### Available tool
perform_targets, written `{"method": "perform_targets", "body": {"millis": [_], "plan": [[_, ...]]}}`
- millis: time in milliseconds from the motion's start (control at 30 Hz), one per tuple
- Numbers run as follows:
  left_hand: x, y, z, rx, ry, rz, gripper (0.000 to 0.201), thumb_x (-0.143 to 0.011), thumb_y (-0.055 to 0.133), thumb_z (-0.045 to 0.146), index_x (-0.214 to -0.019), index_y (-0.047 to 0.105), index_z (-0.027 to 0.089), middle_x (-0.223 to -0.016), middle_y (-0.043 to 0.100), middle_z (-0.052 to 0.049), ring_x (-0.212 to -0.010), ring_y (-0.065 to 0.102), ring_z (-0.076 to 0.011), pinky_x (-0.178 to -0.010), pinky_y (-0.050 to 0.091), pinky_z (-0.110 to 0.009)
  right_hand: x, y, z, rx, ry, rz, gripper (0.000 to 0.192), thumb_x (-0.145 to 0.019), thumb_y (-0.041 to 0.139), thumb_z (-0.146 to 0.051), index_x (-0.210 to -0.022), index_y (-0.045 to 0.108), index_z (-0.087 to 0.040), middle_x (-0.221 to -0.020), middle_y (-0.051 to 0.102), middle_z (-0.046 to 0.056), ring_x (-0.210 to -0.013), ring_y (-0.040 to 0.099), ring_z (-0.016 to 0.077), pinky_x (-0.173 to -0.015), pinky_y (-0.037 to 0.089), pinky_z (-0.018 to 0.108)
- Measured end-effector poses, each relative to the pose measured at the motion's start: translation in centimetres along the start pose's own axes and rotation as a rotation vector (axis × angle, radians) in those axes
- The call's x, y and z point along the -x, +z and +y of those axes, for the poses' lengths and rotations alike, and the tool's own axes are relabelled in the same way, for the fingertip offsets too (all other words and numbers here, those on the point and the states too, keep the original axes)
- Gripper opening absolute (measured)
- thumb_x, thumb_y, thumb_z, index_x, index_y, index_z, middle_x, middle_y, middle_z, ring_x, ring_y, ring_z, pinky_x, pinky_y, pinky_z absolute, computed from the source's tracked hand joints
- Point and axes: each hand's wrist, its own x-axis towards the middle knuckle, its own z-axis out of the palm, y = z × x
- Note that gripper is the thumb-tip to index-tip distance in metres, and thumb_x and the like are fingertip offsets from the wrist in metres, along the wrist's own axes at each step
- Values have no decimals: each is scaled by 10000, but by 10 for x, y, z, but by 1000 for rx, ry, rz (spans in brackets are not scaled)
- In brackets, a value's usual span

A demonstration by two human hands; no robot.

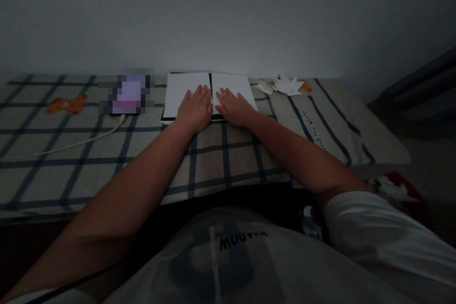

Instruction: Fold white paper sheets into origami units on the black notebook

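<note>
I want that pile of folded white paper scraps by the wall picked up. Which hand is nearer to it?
Right. The right hand lies flat on the white sheets, just left of the paper scraps. The left hand rests farther left.

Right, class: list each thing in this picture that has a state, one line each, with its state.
Left hand: open, flat, palm down on the left white paper sheet.
Right hand: open, flat, palm down on the right white paper sheet.
White paper sheets: flat, side by side, dark gap between.
White folded paper pieces: folded, heaped by the wall.
White cable: lying slack across the checked cloth.
</note>
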Motion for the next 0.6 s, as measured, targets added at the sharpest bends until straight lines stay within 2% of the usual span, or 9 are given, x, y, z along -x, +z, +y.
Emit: {"method": "perform_targets", "body": {"millis": [133,333,600], "plan": [[-1,1,2,19,-28,-85,683,-1126,277,266,-1763,326,25,-1865,269,-207,-1759,221,-318,-1421,221,-544,-1,0,0,7,18,-14,726,-1142,292,-380,-1795,278,-60,-1890,199,182,-1764,183,361,-1406,210,634],[1,-1,7,8,-72,-97,698,-1131,258,278,-1777,282,16,-1878,236,-195,-1765,198,-314,-1428,205,-526,-6,6,4,1,22,-6,733,-1143,280,-405,-1796,282,-72,-1889,199,178,-1762,183,379,-1400,213,658],[-1,1,1,21,-35,-96,705,-1127,259,285,-1776,271,9,-1875,223,-216,-1763,197,-340,-1416,213,-563,-3,1,2,-10,40,-30,733,-1149,294,-398,-1808,248,-80,-1897,164,173,-1769,152,362,-1412,184,635]]}}
